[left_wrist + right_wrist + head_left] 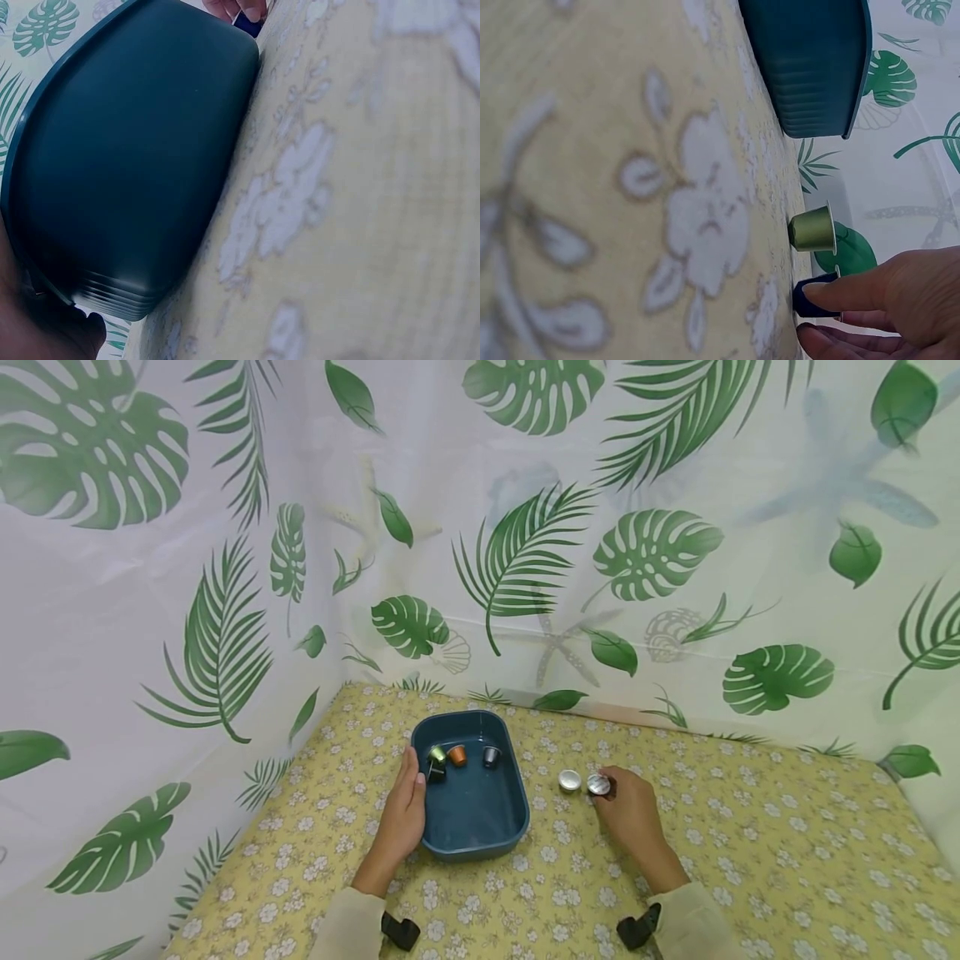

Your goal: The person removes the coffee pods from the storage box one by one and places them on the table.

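Observation:
My right hand [632, 806] pinches a dark blue coffee capsule [815, 295] between thumb and fingers, at the cloth. Its silver lid faces up in the head view. Just left of it, a green coffee capsule [811, 229] stands lid up on the cloth, apart from the fingers. My left hand [401, 814] rests along the left side of a dark blue plastic bin [472, 814], fingers fairly straight against its wall. Inside, toward the back, lie a light green capsule [437, 755], an orange capsule [457, 755], a grey capsule [491, 757] and a black capsule [436, 772].
A yellow flowered cloth [750, 860] covers the table. White sheets with green leaf prints [540, 552] hang behind and to the left. The bin's right wall stands between its inside and the capsules on the cloth.

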A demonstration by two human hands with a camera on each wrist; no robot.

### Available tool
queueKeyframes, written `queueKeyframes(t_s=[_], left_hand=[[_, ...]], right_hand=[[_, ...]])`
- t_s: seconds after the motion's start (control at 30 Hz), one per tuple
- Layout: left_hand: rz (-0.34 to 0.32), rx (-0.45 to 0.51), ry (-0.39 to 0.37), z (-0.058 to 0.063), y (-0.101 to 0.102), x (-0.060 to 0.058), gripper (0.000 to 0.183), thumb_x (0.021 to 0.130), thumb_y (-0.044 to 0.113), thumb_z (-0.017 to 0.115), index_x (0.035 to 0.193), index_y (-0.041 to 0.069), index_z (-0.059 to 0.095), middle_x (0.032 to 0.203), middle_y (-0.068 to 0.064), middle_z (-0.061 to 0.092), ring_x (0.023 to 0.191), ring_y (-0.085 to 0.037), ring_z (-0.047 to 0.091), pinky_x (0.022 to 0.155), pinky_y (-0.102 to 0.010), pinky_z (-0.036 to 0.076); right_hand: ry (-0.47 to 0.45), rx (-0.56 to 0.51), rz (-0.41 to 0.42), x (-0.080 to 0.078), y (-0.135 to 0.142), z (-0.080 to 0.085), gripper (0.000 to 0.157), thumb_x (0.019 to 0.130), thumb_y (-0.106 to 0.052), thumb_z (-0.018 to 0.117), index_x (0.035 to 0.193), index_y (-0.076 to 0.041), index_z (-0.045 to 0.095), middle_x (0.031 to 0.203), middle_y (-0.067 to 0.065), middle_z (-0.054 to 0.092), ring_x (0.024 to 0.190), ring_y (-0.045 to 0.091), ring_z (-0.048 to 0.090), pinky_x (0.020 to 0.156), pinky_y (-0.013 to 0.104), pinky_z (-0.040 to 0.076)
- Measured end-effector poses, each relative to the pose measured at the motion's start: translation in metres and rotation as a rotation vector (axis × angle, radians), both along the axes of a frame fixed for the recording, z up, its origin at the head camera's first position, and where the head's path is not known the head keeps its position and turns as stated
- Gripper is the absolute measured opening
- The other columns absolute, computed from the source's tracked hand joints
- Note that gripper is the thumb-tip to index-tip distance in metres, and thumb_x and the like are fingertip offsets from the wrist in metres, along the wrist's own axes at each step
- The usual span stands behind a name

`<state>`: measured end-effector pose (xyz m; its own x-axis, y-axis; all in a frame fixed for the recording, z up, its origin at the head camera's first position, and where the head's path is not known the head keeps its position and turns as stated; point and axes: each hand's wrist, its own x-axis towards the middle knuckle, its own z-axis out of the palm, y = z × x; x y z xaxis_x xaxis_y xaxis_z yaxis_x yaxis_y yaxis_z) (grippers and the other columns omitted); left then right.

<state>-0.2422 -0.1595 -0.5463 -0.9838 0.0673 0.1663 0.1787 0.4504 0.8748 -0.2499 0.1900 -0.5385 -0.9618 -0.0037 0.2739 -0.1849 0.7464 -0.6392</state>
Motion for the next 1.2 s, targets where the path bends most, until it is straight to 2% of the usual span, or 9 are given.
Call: queueKeyframes(t_s=[0.13, 0.3, 0.6, 0.77, 1.03, 1.2], left_hand=[[-0.006, 0.005, 0.002, -0.001, 0.000, 0.000, 0.056, 0.114, 0.019, 0.029, 0.163, 0.006, 0.006, 0.170, -0.011, -0.002, 0.156, -0.033, 0.002, 0.123, -0.055, 0.012], [-0.011, 0.007, 0.006, -0.001, -0.001, 0.000, 0.056, 0.114, 0.019, 0.029, 0.163, 0.005, 0.006, 0.170, -0.011, -0.002, 0.156, -0.033, 0.002, 0.122, -0.056, 0.012], [-0.004, -0.002, 0.005, -0.002, 0.000, -0.001, 0.055, 0.114, 0.018, 0.029, 0.163, 0.004, 0.007, 0.170, -0.013, -0.001, 0.155, -0.035, 0.003, 0.122, -0.057, 0.013], [-0.007, -0.001, 0.005, -0.001, 0.000, -0.001, 0.055, 0.114, 0.019, 0.029, 0.163, 0.004, 0.007, 0.170, -0.010, -0.002, 0.156, -0.034, 0.003, 0.122, -0.055, 0.013], [-0.007, -0.007, 0.006, -0.001, -0.001, -0.001, 0.055, 0.114, 0.019, 0.028, 0.163, 0.004, 0.006, 0.170, -0.014, 0.000, 0.155, -0.036, 0.003, 0.122, -0.057, 0.013], [-0.009, -0.002, 0.003, 0.001, 0.000, 0.000, 0.056, 0.114, 0.020, 0.028, 0.163, 0.004, 0.005, 0.170, -0.011, -0.002, 0.156, -0.034, 0.003, 0.123, -0.055, 0.013]], right_hand=[[-0.046, -0.015, -0.012, 0.002, 0.003, 0.001, 0.040, 0.085, 0.009, 0.076, 0.124, 0.012, 0.064, 0.109, 0.029, 0.069, 0.096, 0.040, 0.069, 0.080, 0.049, 0.059], [-0.079, 0.023, -0.035, 0.006, 0.007, 0.005, 0.039, 0.088, 0.009, 0.068, 0.127, 0.012, 0.063, 0.110, 0.030, 0.068, 0.098, 0.042, 0.068, 0.079, 0.050, 0.059], [-0.055, 0.028, -0.032, 0.013, 0.008, 0.014, 0.043, 0.084, 0.015, 0.067, 0.127, 0.013, 0.063, 0.111, 0.031, 0.067, 0.096, 0.041, 0.069, 0.079, 0.050, 0.059], [-0.040, 0.056, -0.038, 0.019, 0.005, 0.022, 0.043, 0.086, 0.013, 0.067, 0.128, 0.011, 0.063, 0.113, 0.030, 0.067, 0.097, 0.042, 0.069, 0.075, 0.050, 0.059], [-0.046, 0.084, -0.046, 0.031, -0.007, 0.040, 0.043, 0.089, 0.008, 0.069, 0.132, 0.008, 0.062, 0.118, 0.027, 0.067, 0.101, 0.041, 0.068, 0.074, 0.051, 0.058], [-0.010, 0.085, -0.007, 0.034, -0.016, 0.053, 0.040, 0.090, 0.005, 0.070, 0.130, 0.007, 0.064, 0.116, 0.026, 0.068, 0.099, 0.039, 0.068, 0.074, 0.050, 0.059]])
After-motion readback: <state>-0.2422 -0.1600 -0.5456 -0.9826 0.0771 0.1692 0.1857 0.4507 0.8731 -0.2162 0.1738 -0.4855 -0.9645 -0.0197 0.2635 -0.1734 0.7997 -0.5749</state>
